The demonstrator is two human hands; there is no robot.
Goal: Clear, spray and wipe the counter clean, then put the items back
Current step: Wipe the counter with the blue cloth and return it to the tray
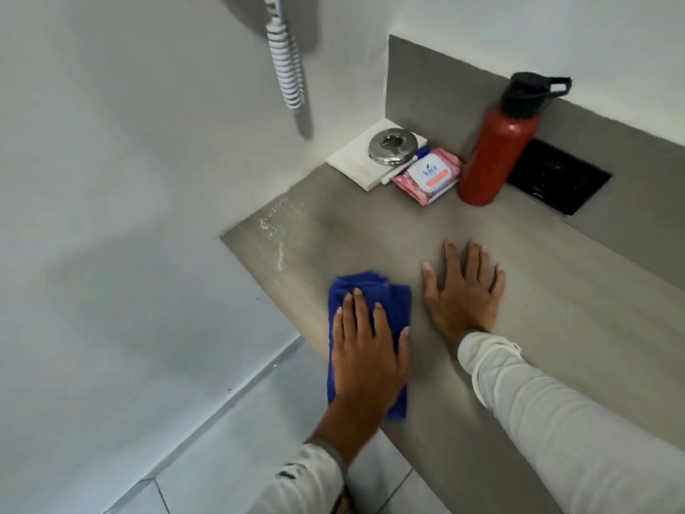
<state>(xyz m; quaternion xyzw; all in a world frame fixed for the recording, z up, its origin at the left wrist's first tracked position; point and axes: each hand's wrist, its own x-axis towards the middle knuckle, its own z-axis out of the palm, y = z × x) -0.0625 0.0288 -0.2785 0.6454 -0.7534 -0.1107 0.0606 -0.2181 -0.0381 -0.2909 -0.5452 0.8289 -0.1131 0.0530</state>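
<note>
Head view is showing the wiping step: left hand (365,350), fingers spread, pressing a folded blue cloth (370,328) on the table (556,309) edge, right hand (463,291) lying flat; spray droplets (272,224) are awaiting the next pass.

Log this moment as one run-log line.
stage: wiping | left hand flat on blue cloth | right hand flat on counter | droplets remain

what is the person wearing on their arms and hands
Both hands are bare: no gloves, rings or watch visible on the left hand or right hand. Both arms wear long, pale off-white sleeves, bunched at the wrists; the left cuff shows a small dark mark.
</note>
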